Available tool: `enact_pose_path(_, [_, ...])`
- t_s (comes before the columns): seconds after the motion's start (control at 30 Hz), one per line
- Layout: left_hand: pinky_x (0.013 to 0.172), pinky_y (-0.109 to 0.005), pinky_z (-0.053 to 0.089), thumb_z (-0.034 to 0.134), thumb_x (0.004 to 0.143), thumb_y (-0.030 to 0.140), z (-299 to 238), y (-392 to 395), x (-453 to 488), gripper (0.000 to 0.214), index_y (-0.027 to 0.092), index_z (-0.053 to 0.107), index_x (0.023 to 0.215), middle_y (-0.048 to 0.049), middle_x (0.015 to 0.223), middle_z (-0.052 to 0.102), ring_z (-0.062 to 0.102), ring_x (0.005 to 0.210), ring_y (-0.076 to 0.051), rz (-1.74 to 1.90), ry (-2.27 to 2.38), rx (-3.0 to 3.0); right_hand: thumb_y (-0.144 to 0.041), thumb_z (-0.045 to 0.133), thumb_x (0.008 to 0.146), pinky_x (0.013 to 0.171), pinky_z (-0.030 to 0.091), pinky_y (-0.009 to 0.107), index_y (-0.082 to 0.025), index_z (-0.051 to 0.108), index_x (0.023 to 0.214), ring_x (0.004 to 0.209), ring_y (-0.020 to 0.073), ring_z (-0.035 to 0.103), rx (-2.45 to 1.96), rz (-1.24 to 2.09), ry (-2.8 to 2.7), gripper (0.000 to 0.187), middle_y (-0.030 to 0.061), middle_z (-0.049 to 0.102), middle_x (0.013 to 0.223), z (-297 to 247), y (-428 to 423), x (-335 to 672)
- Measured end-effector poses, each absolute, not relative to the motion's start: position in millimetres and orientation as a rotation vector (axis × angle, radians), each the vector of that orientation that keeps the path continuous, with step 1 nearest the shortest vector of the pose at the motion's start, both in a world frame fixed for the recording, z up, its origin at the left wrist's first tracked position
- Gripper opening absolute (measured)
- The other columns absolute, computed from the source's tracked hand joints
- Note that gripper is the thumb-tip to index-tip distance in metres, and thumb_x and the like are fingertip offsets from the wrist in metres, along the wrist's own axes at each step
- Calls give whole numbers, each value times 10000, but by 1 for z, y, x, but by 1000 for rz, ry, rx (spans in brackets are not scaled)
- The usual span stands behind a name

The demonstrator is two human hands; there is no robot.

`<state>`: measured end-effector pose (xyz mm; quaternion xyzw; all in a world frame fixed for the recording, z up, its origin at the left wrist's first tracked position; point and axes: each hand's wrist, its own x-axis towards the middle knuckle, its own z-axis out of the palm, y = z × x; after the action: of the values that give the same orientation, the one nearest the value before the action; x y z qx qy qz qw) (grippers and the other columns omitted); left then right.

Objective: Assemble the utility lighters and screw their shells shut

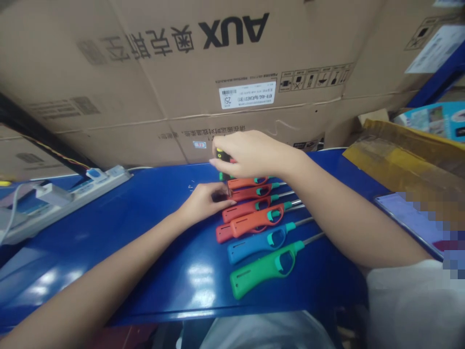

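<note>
Head view: AUX carton (174,97) behind, contents hidden; power strip (76,202) left, taped cardboard (407,155) right. Lighters (247,224) lie rowed on blue table (160,271), our right forearm (327,208) hiding some tips. Right hand (250,154) grips black-yellow tool (222,155); left hand (201,201) curls at handle ends, hold unclear.

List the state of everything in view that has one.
Right grip: closed around a black-and-yellow object, mostly hidden
Left grip: at handle ends of red lighters, hold unclear
Near green lighter: lying flat, untouched
Blue lighter: lying flat, untouched
Front orange lighter: overlapping a red one
Power strip: plugs inserted
Phone: screen lit
AUX carton: print upside down
</note>
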<state>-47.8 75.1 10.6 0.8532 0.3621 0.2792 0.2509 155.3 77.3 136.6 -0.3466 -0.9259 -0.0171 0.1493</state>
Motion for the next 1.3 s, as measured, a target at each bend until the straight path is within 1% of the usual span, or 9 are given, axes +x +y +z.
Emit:
enact_pose_path(0.07, [797,-297,572,742,862,443,13,76,-48,275,174,690,883,-33,880,753,718,812,-186,729,996,2309,-316,444,959,655,330,323,-155,636,1067,813,217,612,-974,-68,-2645,273,117,731,1065,138,78,157])
enact_pose_path(0.2, [755,-270,556,685,909,423,20,81,-50,241,183,706,908,-25,884,766,717,795,-171,637,992,2352,-282,476,917,672,335,309,-156,669,1081,856,206,613,-928,-41,-2567,283,104,732,1083,148,78,168])
enact_pose_path(0.33, [785,-265,538,623,939,315,31,89,-49,150,191,705,920,-27,919,771,717,835,-166,512,902,2493,-307,529,871,636,315,308,-168,721,928,757,189,587,-1010,-51,-2590,243,88,735,944,158,74,179])
enact_pose_path(0.47, [730,-263,511,567,948,261,44,94,-45,112,190,653,940,-35,891,735,681,781,-163,335,823,2689,-348,556,849,584,293,316,-173,720,824,637,179,549,-1179,-102,-2661,241,92,713,831,158,76,185])
enact_pose_path(0.63, [661,-294,475,458,992,256,51,96,-38,195,191,619,905,-71,861,651,608,711,-188,66,709,3016,-353,553,845,551,296,321,-182,724,818,596,178,529,-1218,-137,-2673,244,100,724,843,154,84,189])
enact_pose_path(0.77, [681,-317,485,404,1027,289,47,94,-34,293,184,606,843,-82,810,643,602,691,-204,-10,733,3142,-350,557,839,572,304,321,-182,731,809,619,182,537,-1177,-132,-2670,243,98,719,816,156,82,190])
enact_pose_path(0.93, [670,-287,479,419,1017,296,47,90,-33,283,199,628,853,-66,848,688,650,745,-201,131,1052,3004,-294,547,836,594,301,307,-181,700,779,617,147,497,-950,-48,-2621,199,50,681,756,154,76,184])
enact_pose_path(1.1, [681,-296,477,480,951,308,57,92,-52,207,216,655,887,-60,943,742,692,825,-239,277,1451,2726,-275,505,871,628,311,301,-175,643,742,635,131,466,-667,51,-2640,214,22,631,723,140,73,165])
enact_pose_path(1.3, [625,-302,430,446,943,324,55,98,-102,234,207,605,817,-86,844,718,669,763,-252,278,1735,2572,-274,504,853,633,311,299,-183,626,747,632,134,444,-601,84,-2663,185,13,612,698,128,71,150])
